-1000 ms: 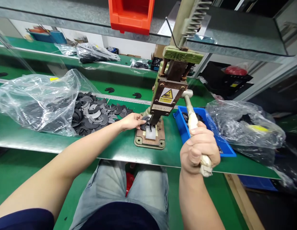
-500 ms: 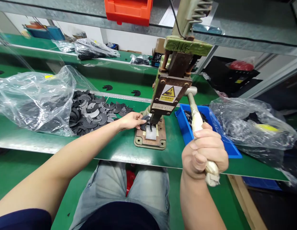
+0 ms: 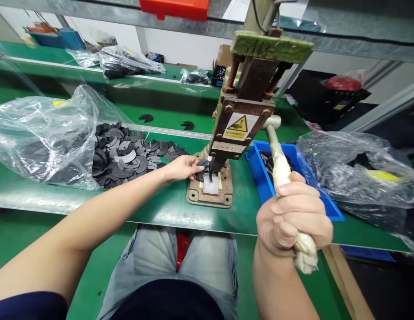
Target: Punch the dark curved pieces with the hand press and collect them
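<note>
A hand press [image 3: 243,124] with a yellow warning label stands on the green bench. My left hand [image 3: 183,168] pinches a black curved piece [image 3: 200,172] at the press base [image 3: 209,198], beside a small metal plate [image 3: 211,185]. Fingers of my right hand [image 3: 298,213] are wrapped round the press lever [image 3: 279,160], whose handle is covered in pale tape. Left of the press lies a pile of black curved pieces [image 3: 126,153], partly in a clear plastic bag [image 3: 43,138].
Right of the press sits a blue bin [image 3: 262,178] with dark parts inside, next to another clear bag [image 3: 356,169]. Two black pieces lie on the green surface behind. A metal shelf [image 3: 347,40] with a red bin [image 3: 176,9] crosses overhead.
The lever and my right hand have shifted slightly right and down in view. My left hand still holds the black piece at the press base. The overhead shelf appears higher in view.
</note>
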`<state>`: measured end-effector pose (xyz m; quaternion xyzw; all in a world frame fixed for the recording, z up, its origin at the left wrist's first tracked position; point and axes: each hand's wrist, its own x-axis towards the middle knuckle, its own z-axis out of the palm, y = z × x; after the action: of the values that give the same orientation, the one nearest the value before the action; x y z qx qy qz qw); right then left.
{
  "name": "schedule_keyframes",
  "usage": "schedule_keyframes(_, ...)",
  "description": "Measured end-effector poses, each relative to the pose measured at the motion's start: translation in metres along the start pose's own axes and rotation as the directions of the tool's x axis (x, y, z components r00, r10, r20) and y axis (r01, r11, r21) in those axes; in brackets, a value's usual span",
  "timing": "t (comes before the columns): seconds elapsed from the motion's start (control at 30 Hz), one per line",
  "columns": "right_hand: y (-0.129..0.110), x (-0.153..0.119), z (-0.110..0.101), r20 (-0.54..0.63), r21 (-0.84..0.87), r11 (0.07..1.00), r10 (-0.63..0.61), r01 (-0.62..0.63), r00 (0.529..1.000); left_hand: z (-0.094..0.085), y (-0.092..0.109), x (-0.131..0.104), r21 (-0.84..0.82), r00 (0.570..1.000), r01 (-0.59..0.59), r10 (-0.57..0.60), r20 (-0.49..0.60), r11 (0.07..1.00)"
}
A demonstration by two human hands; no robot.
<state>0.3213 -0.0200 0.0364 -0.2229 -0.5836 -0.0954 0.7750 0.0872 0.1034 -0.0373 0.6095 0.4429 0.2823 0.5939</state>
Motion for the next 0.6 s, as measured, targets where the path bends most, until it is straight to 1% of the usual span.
schedule_keyframes(0.07,0.000,0.000,0.001,-0.019,-0.007,1.000,-0.010,0.010,1.000,0.001,-0.002,0.001,0.033,1.000,0.009,-0.009,-0.022,0.999)
schedule_keyframes(0.2,-0.001,0.001,0.004,-0.012,-0.006,1.000,0.019,-0.019,1.000,0.002,-0.004,0.002,0.069,0.998,0.034,-0.031,-0.053,0.997)
schedule_keyframes(0.3,-0.002,0.001,0.006,-0.049,0.030,0.999,0.019,-0.018,0.999,0.002,-0.003,0.004,0.057,0.997,0.060,-0.058,-0.043,0.997)
schedule_keyframes(0.37,-0.001,0.002,0.007,-0.060,0.033,0.999,0.017,-0.015,0.998,0.001,0.000,0.006,0.051,0.994,0.110,-0.109,-0.022,0.993)
schedule_keyframes(0.43,0.000,0.002,0.008,-0.057,0.027,1.000,0.013,-0.011,0.998,0.000,0.005,0.008,0.040,0.982,0.187,-0.188,0.007,0.982)
schedule_keyframes(0.53,0.000,0.000,0.007,-0.057,0.018,1.000,0.005,-0.004,0.998,-0.001,0.012,0.009,-0.017,0.944,0.325,-0.323,0.068,0.946)
schedule_keyframes(0.6,-0.002,0.000,0.007,-0.052,0.007,1.000,0.010,-0.010,0.999,0.001,0.015,0.009,-0.057,0.922,0.383,-0.378,0.084,0.922)
